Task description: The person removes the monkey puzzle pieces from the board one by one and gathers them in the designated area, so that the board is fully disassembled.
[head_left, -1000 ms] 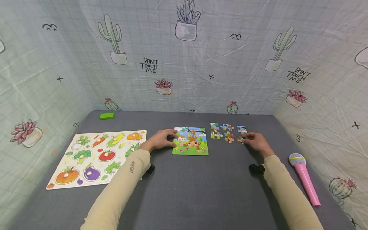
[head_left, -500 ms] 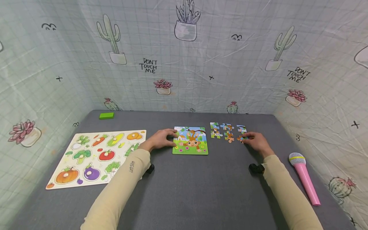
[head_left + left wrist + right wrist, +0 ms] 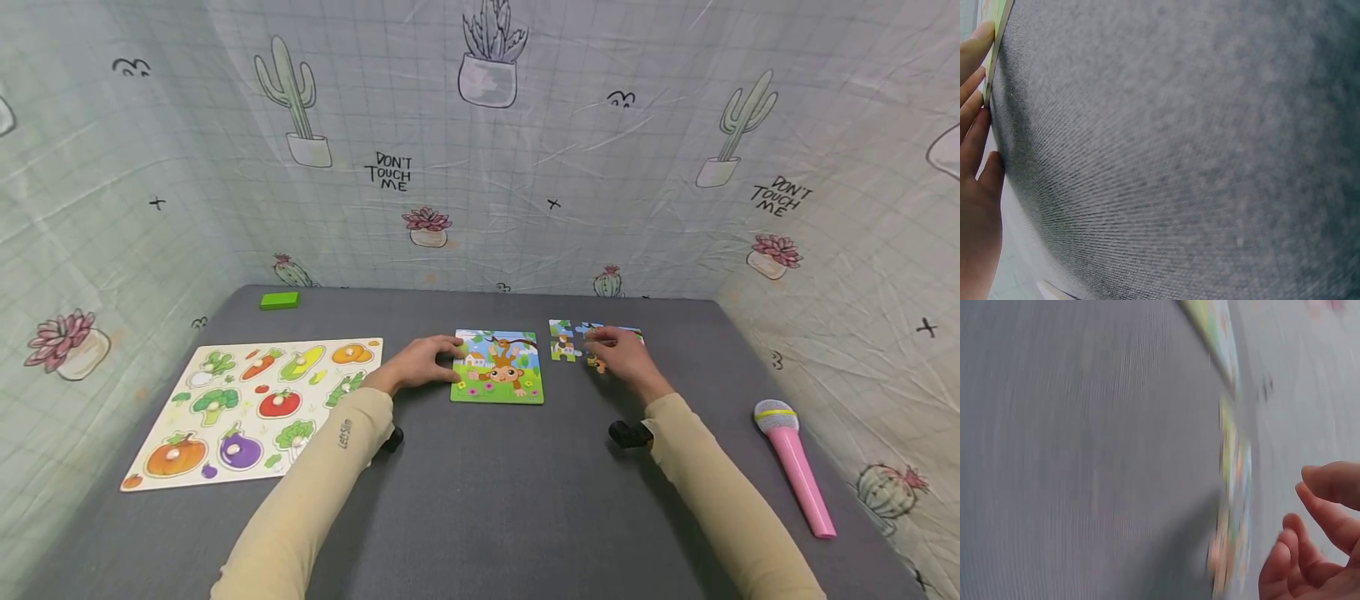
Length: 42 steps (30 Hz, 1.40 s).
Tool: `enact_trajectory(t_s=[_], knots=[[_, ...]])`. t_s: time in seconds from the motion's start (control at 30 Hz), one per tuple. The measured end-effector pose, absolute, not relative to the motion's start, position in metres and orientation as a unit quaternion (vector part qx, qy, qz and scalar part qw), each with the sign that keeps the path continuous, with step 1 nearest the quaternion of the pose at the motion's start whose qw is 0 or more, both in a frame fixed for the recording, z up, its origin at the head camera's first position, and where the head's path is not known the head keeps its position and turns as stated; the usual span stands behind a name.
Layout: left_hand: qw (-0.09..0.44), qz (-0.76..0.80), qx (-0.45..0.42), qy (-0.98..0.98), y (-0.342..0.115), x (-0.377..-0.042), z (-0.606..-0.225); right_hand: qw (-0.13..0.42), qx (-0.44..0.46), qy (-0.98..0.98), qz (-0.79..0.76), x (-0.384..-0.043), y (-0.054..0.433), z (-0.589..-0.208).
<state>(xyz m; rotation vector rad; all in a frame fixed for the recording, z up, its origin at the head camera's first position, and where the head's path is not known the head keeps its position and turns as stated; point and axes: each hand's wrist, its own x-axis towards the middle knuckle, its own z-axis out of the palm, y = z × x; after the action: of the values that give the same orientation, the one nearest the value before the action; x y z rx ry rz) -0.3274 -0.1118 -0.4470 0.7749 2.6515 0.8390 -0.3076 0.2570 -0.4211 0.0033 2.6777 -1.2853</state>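
Observation:
A square monkey jigsaw puzzle (image 3: 501, 371) lies flat on the grey tabletop. My left hand (image 3: 423, 363) rests at its left side, thumb and fingertips touching the board's edge; the left wrist view shows them against that edge too. My right hand (image 3: 626, 357) is over the loose jigsaw pieces (image 3: 564, 343) to the right of the puzzle, hiding several of them. In the right wrist view its thumb (image 3: 1332, 481) and index finger lie close together, with no piece visible between them. The pieces there look blurred.
A white vegetable peg board (image 3: 225, 417) lies at the left. Behind it sits a green block (image 3: 279, 301). A pink toy microphone (image 3: 797, 471) lies near the right edge. A patterned cloth (image 3: 480, 183) stands around the table's back and sides.
My right hand has moved left from the rightmost pieces to above the middle ones. My left hand and the puzzle have stayed in place.

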Motion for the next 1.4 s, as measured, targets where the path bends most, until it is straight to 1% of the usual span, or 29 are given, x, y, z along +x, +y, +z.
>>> enact_trajectory(t_s=[0.13, 0.3, 0.4, 0.5, 0.67, 0.8, 1.1, 1.23, 1.4], knots=[[0.129, 0.288, 0.269, 0.910, -0.112, -0.327, -0.447, 0.103, -0.059, 0.889, -0.443, -0.302, 0.215, -0.417], [0.126, 0.287, 0.272, 0.910, -0.111, -0.327, -0.447, 0.141, -0.122, 0.877, -0.443, -0.295, 0.169, -0.417], [0.121, 0.289, 0.273, 0.909, -0.111, -0.326, -0.447, 0.156, -0.145, 0.868, -0.448, -0.292, 0.149, -0.417], [0.116, 0.289, 0.275, 0.910, -0.111, -0.326, -0.447, 0.159, -0.166, 0.864, -0.448, -0.291, 0.136, -0.420], [0.115, 0.289, 0.272, 0.910, -0.111, -0.324, -0.446, 0.156, -0.184, 0.866, -0.438, -0.293, 0.125, -0.431], [0.114, 0.296, 0.270, 0.909, -0.112, -0.322, -0.445, 0.151, -0.181, 0.869, -0.434, -0.294, 0.120, -0.438], [0.093, 0.308, 0.278, 0.905, -0.114, -0.321, -0.451, 0.138, -0.215, 0.889, -0.381, -0.292, 0.115, -0.441], [0.095, 0.314, 0.278, 0.903, -0.115, -0.322, -0.452, 0.130, -0.240, 0.890, -0.364, -0.289, 0.112, -0.440], [0.109, 0.315, 0.276, 0.902, -0.116, -0.322, -0.451, 0.106, -0.278, 0.892, -0.341, -0.288, 0.108, -0.439]])
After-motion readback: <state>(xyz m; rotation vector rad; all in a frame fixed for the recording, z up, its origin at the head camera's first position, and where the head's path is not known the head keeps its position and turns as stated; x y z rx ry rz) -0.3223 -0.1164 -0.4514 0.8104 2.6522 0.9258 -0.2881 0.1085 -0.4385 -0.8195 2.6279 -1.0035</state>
